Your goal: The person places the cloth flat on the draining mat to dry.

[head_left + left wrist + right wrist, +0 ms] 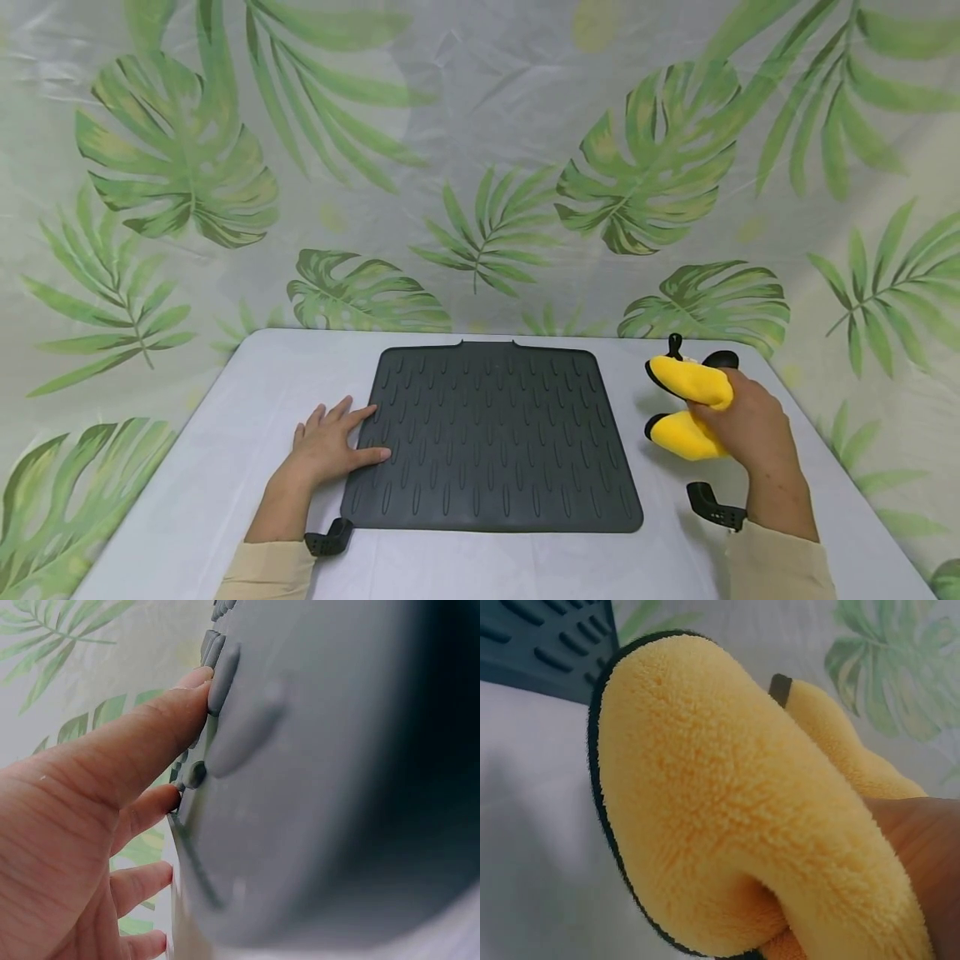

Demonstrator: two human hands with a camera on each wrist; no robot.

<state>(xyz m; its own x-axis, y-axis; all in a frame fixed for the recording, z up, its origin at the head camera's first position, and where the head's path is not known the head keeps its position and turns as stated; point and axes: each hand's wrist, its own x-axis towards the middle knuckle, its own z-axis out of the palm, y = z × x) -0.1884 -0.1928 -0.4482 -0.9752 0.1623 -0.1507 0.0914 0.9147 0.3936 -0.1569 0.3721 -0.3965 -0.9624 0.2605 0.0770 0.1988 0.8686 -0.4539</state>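
A dark grey ribbed rubber mat (495, 437) lies flat in the middle of the table. My left hand (333, 442) rests flat on its left edge, fingers straight, the fingertips (196, 679) touching the mat's ribs (225, 671). My right hand (750, 421) is to the right of the mat, a little above the table, and grips a folded yellow fluffy cloth with black trim (686, 404). In the right wrist view the yellow cloth (727, 802) fills the frame, squeezed in the hand, with the mat's corner (547, 645) behind it.
The table (225, 450) has a pale grey cover and ends at a leaf-patterned backdrop (480, 167). Black wrist-camera mounts (330, 537) (716, 507) sit at both wrists. Bare table lies left and right of the mat.
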